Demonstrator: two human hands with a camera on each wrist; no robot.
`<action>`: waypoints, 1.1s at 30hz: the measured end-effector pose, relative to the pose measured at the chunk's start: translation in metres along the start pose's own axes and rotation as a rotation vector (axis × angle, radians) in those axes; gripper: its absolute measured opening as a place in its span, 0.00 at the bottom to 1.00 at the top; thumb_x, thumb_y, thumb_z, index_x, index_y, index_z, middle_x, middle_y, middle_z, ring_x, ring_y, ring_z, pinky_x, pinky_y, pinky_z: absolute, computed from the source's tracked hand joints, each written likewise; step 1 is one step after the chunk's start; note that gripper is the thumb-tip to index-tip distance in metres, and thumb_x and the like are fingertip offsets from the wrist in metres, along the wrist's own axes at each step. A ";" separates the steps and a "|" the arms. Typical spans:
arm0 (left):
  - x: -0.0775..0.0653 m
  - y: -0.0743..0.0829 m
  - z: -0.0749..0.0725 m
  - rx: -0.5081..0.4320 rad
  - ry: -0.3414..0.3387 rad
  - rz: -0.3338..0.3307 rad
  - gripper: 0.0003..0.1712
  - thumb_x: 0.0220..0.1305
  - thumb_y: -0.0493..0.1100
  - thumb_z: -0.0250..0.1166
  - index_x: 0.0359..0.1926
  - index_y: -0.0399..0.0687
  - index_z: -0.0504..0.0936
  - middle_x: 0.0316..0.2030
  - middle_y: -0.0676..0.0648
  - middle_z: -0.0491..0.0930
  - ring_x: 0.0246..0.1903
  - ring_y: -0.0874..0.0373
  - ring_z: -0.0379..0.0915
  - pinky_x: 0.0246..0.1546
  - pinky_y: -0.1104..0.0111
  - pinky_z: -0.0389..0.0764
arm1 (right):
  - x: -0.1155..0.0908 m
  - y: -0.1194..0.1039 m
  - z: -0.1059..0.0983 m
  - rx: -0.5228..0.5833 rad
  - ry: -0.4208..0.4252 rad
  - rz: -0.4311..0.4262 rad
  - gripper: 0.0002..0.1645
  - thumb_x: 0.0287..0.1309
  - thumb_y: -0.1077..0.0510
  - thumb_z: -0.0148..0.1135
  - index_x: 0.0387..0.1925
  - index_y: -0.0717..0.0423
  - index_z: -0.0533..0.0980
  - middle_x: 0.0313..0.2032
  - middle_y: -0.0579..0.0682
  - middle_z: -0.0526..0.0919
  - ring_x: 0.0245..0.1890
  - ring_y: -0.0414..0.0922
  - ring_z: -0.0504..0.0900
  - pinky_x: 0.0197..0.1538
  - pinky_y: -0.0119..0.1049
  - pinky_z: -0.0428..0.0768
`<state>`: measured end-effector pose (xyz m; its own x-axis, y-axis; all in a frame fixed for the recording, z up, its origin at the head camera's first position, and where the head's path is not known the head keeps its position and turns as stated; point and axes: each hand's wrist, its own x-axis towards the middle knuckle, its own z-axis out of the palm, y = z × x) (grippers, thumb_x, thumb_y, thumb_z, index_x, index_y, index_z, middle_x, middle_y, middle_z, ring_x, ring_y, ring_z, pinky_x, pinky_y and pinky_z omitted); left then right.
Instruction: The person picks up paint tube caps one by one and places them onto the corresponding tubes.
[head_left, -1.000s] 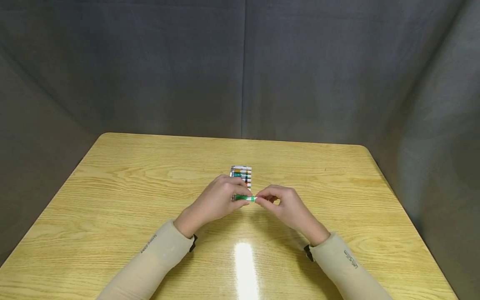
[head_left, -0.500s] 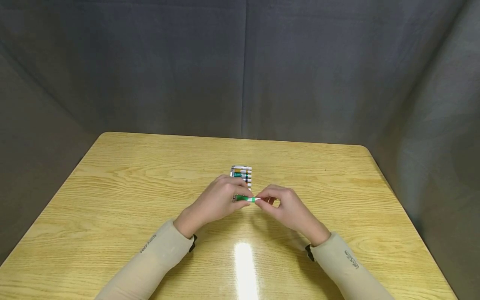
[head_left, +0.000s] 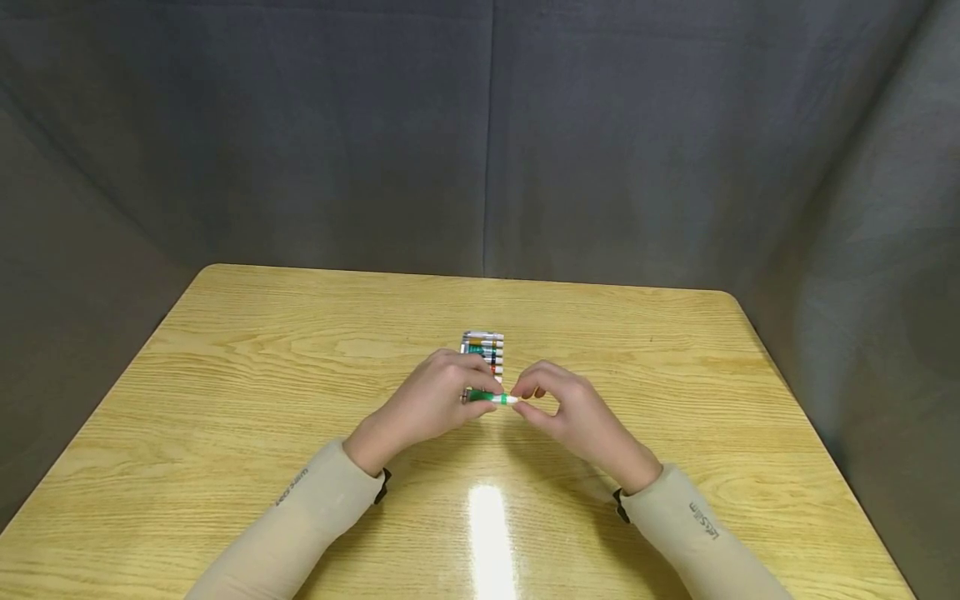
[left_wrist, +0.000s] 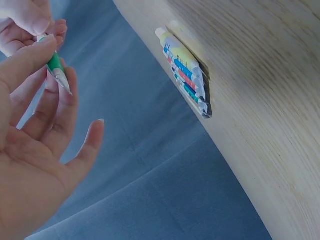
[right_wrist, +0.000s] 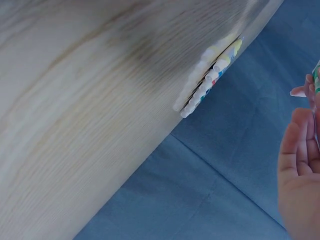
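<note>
A small green paint tube (head_left: 482,396) with a silvery crimped end lies level between my hands, held above the table. My left hand (head_left: 438,393) pinches its body between thumb and fingers, the other fingers spread in the left wrist view. At the tube's right end, the thumb and index fingertip of my right hand (head_left: 573,410) pinch the white cap (head_left: 512,400). Behind my left hand a row of paint tubes (head_left: 487,342) with white caps pointing right lies on the table, partly covered by that hand in the head view.
The wooden table (head_left: 300,333) has rounded far corners and a bright reflection near the front. Dark cloth curtains (head_left: 480,133) hang behind it and along both sides.
My right thumb and index finger have shifted on the cap and spread wider, so more white shows. The left hand keeps its pinch on the tube, nearly still.
</note>
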<state>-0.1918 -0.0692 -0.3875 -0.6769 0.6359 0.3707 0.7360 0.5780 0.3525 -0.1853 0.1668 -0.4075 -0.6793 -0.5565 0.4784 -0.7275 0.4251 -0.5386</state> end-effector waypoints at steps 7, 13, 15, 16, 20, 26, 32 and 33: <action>0.000 0.003 0.000 0.015 -0.003 0.001 0.08 0.59 0.42 0.78 0.41 0.52 0.93 0.41 0.53 0.89 0.40 0.60 0.86 0.55 0.57 0.82 | 0.000 0.001 0.000 -0.025 -0.049 0.021 0.02 0.67 0.61 0.67 0.39 0.55 0.84 0.39 0.45 0.86 0.39 0.38 0.84 0.45 0.37 0.87; -0.001 0.002 -0.002 0.023 -0.004 -0.002 0.08 0.59 0.42 0.78 0.41 0.52 0.93 0.42 0.52 0.89 0.42 0.58 0.87 0.57 0.55 0.82 | -0.001 0.001 -0.005 -0.090 -0.026 0.020 0.06 0.65 0.60 0.70 0.42 0.55 0.84 0.41 0.47 0.86 0.41 0.42 0.85 0.46 0.42 0.87; -0.001 0.001 -0.002 0.023 -0.001 -0.006 0.08 0.59 0.41 0.78 0.41 0.52 0.93 0.42 0.52 0.89 0.43 0.57 0.87 0.58 0.54 0.82 | -0.002 0.001 -0.007 -0.104 -0.009 0.004 0.08 0.62 0.60 0.72 0.43 0.56 0.84 0.42 0.48 0.87 0.42 0.43 0.84 0.46 0.44 0.86; -0.002 0.001 -0.002 0.023 0.000 -0.008 0.08 0.59 0.41 0.78 0.41 0.52 0.93 0.42 0.52 0.89 0.44 0.57 0.87 0.58 0.54 0.82 | -0.002 0.001 -0.008 -0.107 -0.007 -0.001 0.10 0.61 0.60 0.73 0.44 0.57 0.84 0.42 0.48 0.87 0.42 0.44 0.84 0.46 0.44 0.86; -0.002 0.000 -0.002 0.013 0.004 -0.014 0.08 0.58 0.41 0.78 0.41 0.53 0.93 0.41 0.53 0.89 0.42 0.58 0.87 0.57 0.54 0.82 | -0.002 0.000 -0.006 -0.112 -0.022 -0.036 0.11 0.60 0.61 0.73 0.45 0.57 0.83 0.42 0.47 0.86 0.43 0.43 0.84 0.47 0.44 0.86; -0.001 0.002 0.000 -0.007 -0.001 -0.002 0.08 0.58 0.41 0.79 0.40 0.53 0.93 0.39 0.54 0.89 0.37 0.61 0.85 0.55 0.56 0.83 | -0.003 0.000 -0.001 -0.110 -0.016 -0.084 0.06 0.63 0.64 0.71 0.40 0.54 0.82 0.39 0.44 0.85 0.40 0.40 0.84 0.44 0.40 0.87; 0.000 0.003 0.002 0.010 0.010 0.000 0.08 0.57 0.41 0.79 0.39 0.53 0.93 0.36 0.55 0.88 0.33 0.63 0.83 0.53 0.58 0.82 | -0.003 -0.001 -0.001 -0.108 -0.042 -0.041 0.03 0.69 0.60 0.66 0.37 0.52 0.85 0.36 0.42 0.85 0.36 0.35 0.83 0.41 0.39 0.87; 0.000 0.004 0.002 0.011 0.010 0.000 0.08 0.57 0.41 0.79 0.39 0.53 0.93 0.36 0.55 0.88 0.33 0.63 0.83 0.52 0.58 0.82 | -0.003 -0.001 -0.001 -0.110 -0.042 -0.038 0.04 0.69 0.60 0.66 0.37 0.52 0.85 0.35 0.43 0.86 0.36 0.35 0.83 0.41 0.39 0.87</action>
<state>-0.1890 -0.0660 -0.3882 -0.6771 0.6307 0.3792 0.7359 0.5838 0.3430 -0.1825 0.1685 -0.4077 -0.6484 -0.6017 0.4664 -0.7601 0.4776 -0.4406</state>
